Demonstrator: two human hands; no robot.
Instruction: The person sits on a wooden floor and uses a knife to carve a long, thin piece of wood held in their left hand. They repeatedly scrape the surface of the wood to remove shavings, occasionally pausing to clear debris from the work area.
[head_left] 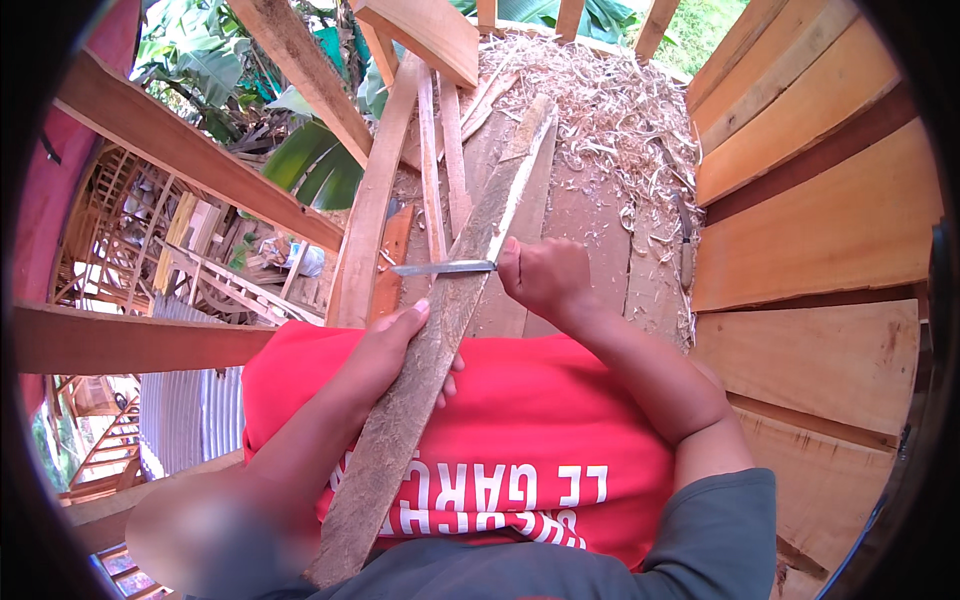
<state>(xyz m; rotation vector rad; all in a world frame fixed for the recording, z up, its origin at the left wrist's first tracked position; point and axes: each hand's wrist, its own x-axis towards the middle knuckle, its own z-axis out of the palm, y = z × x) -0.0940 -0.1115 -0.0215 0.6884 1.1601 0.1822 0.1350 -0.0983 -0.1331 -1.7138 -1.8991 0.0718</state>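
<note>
The knife [445,268] is clasped by the right hand [545,275] in a closed fist, the handle hidden inside it; the left hand [395,345] is wrapped around the rough board [400,430], thumb on the near face, fingertips showing past the opposite edge.

Well to the right of both grips, a wall of planks [810,240] is seen. Below them, red cloth [570,400] is spread across the lap. The board is slanted over it, its lower end brought to the body on the near side of the left hand, its upper end extended beyond the knife toward curled shavings [620,130] heaped on the plank floor [590,250]. Beyond the right fist, a paler strip is exposed along the board's right edge. Smallest, the blade is laid across the board just beyond the left thumb, its tip pointed left.

The step in hand is judged to be the shaving of the board with the blade. For the next move, a firm left hold, a shallow blade angle and a stroke directed away from the left thumb would be called for.
</note>
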